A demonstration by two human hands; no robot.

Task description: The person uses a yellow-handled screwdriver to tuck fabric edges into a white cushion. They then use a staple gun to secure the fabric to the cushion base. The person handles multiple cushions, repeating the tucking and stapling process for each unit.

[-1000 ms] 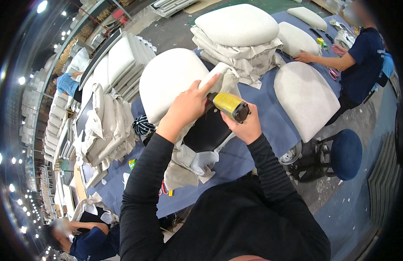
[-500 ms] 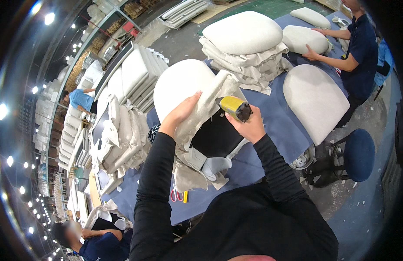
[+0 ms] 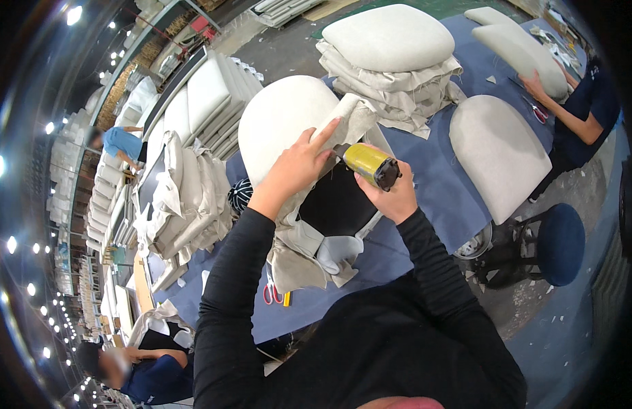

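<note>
My left hand (image 3: 297,165) presses and pulls a flap of beige fabric (image 3: 353,116) over the edge of a white rounded seat cushion (image 3: 282,116), fingers stretched along the cloth. My right hand (image 3: 392,196) grips a yellow and black stapler-like tool (image 3: 370,164), its nose against the fabric beside my left fingers. The cushion's black underside (image 3: 336,204) faces me. Loose folds of the beige cover (image 3: 295,252) hang below it on the blue table (image 3: 439,184).
Red-handled scissors (image 3: 269,294) lie at the table's near edge. A stack of covers with a cushion on top (image 3: 391,61) stands behind; another cushion (image 3: 497,153) lies right. A person (image 3: 578,116) works at the far right, another (image 3: 142,368) lower left. A blue stool (image 3: 558,242) stands right.
The cushion has been drawn closer and tilted toward me. My left hand slid along the fabric flap, and the tool in my right hand stayed pressed at the cushion's edge.
</note>
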